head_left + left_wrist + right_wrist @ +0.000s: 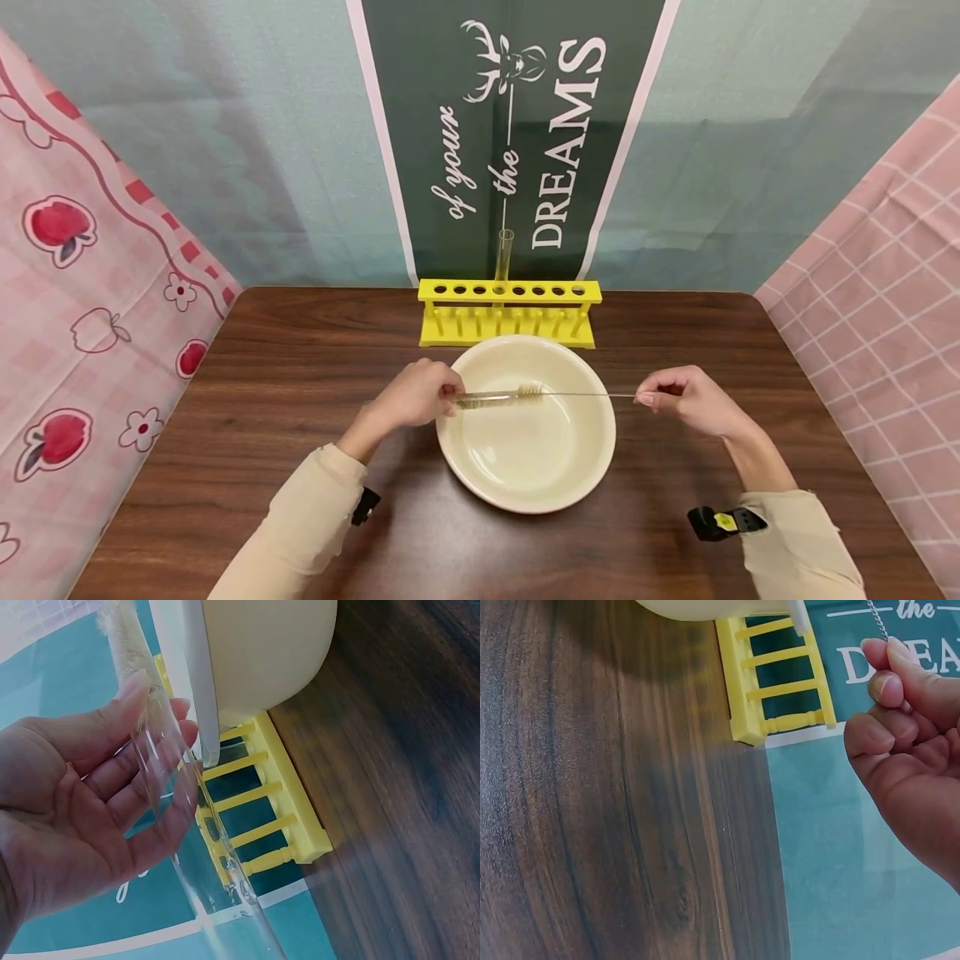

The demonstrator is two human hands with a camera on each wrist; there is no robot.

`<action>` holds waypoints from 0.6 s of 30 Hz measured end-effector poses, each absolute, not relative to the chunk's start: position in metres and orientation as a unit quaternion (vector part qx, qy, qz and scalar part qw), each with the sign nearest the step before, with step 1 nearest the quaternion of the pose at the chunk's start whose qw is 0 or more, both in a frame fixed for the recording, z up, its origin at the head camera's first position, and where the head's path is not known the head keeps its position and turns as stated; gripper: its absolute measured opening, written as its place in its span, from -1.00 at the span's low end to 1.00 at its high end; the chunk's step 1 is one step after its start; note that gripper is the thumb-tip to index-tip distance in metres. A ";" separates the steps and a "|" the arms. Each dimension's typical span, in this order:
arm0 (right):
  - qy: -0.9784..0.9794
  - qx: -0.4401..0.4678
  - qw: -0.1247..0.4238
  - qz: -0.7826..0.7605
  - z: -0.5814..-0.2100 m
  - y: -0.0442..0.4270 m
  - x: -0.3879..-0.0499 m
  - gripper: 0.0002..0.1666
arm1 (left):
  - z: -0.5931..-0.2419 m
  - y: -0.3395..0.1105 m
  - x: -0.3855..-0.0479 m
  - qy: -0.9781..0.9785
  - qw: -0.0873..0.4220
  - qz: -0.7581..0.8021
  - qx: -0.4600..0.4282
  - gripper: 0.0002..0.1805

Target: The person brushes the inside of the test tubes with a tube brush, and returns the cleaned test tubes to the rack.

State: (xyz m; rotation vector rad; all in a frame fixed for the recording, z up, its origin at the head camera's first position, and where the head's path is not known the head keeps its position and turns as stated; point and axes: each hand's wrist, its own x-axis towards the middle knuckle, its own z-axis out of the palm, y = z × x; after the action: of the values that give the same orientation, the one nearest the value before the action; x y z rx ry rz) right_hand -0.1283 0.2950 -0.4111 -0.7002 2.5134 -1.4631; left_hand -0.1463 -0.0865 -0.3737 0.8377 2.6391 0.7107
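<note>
My left hand (420,393) grips a clear glass test tube (214,862) with thumb and fingers, over the left rim of a cream basin (525,454). Pale bristles of a test tube brush (531,393) sit partly inside the tube, and some stick out of its mouth. To the right, my right hand (686,398) pinches the brush's thin twisted wire handle (877,616) between thumb and forefinger, just beyond the basin's right rim. Tube and brush lie nearly level above the basin. Water drops cling to the tube in the left wrist view.
Behind the basin stands a yellow test tube rack (510,292) with another glass tube (504,258) upright in it. The wooden table (300,350) ends at a back wall of cloth with a dark green printed panel (517,125). Patterned pink cloths hang at both sides.
</note>
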 end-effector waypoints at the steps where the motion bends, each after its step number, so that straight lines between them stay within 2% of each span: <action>1: 0.838 -0.235 0.077 -0.486 -0.411 0.294 -0.129 -0.83 | -0.373 -0.086 -0.146 0.914 0.139 0.243 0.293 -0.90; 10: 0.846 -0.237 0.079 -0.471 -0.409 0.282 -0.130 -0.86 | -0.371 -0.082 -0.147 0.916 0.134 0.236 0.294 -0.89; 18: 0.836 -0.242 0.100 -0.482 -0.406 0.269 -0.136 -0.89 | -0.367 -0.072 -0.147 0.911 0.139 0.239 0.306 -0.77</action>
State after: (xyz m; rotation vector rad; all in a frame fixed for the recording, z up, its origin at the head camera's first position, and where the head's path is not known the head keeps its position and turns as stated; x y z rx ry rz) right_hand -0.1356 0.2692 -0.4058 -0.7155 2.4729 -1.4238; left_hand -0.1472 -0.0723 -0.3667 0.8847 2.6342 0.6921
